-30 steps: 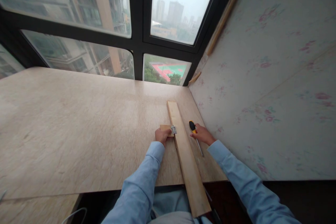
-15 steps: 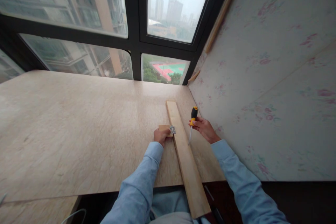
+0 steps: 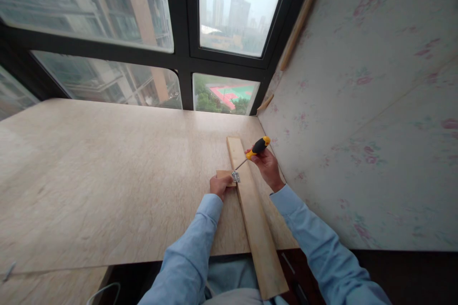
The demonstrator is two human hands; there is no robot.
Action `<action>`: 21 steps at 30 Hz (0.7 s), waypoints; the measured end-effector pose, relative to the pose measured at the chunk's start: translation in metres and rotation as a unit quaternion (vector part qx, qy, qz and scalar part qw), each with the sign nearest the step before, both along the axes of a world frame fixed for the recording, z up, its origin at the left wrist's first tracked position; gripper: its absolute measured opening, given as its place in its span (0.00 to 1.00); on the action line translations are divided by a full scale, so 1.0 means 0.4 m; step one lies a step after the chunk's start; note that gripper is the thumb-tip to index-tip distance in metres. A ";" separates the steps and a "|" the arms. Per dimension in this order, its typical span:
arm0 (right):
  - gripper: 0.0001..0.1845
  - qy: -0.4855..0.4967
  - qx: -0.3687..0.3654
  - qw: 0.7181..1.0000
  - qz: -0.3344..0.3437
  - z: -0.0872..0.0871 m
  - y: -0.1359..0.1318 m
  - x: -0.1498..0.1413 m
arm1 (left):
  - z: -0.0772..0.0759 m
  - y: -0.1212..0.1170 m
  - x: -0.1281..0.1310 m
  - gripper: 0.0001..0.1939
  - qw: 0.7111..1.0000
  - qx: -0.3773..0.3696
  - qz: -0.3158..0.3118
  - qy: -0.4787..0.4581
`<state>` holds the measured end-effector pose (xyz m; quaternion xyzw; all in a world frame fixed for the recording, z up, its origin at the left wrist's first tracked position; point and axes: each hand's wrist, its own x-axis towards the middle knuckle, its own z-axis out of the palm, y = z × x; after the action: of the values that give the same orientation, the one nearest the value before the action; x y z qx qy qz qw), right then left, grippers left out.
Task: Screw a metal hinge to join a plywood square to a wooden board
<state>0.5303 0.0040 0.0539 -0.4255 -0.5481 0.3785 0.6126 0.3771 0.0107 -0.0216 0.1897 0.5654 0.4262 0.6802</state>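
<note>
My right hand (image 3: pixel 266 166) is closed around a screwdriver (image 3: pixel 258 147) with a yellow and black handle. The screwdriver slants down to the left, its tip at a small metal hinge (image 3: pixel 236 177). Whether the tip sits in a screw is too small to tell. My left hand (image 3: pixel 221 185) grips a small wooden block (image 3: pixel 222 173) against the left edge of a long wooden board (image 3: pixel 255 219). The hinge lies across the joint of block and board, beside my left thumb. The board runs from the stone ledge out over its front edge towards my lap.
A marble-patterned ledge (image 3: pixel 107 176) spreads to the left below dark-framed windows (image 3: pixel 182 57). On the right rises a flower-papered wall (image 3: pixel 358 128). A white cable (image 3: pixel 107 287) hangs at the lower left, and a small metal item (image 3: pixel 9 271) lies at the left edge.
My right hand has moved left, and the screwdriver has tilted from nearly upright so its tip now reaches the hinge. My left hand, the block and the board stay in place.
</note>
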 end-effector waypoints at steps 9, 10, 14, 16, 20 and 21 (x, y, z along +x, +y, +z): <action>0.16 -0.027 -0.011 1.000 0.000 -0.009 0.008 -0.011 | -0.002 0.001 0.000 0.17 1.000 0.000 -0.002 0.009; 0.16 -0.028 -0.011 1.000 0.002 -0.011 0.009 -0.010 | -0.003 0.002 0.001 0.17 1.000 0.000 -0.002 0.010; 0.17 -0.033 -0.017 0.999 0.001 -0.017 0.013 -0.008 | -0.008 0.003 0.001 0.17 1.000 0.001 -0.002 0.011; 0.17 -0.034 -0.018 0.999 0.001 -0.019 0.016 -0.008 | -0.010 0.003 0.002 0.17 1.000 0.003 -0.001 0.010; 0.18 -0.029 -0.018 0.999 -0.002 -0.015 0.019 -0.013 | -0.015 0.003 0.002 0.18 1.000 0.005 -0.002 0.011; 0.18 -0.027 -0.019 0.999 -0.004 -0.013 0.018 -0.016 | -0.016 0.003 0.002 0.18 1.000 0.005 -0.002 0.011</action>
<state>0.5238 0.0114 0.0489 -0.4496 -0.5552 0.3749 0.5908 0.3780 0.0120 -0.0278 0.1993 0.5701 0.4254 0.6740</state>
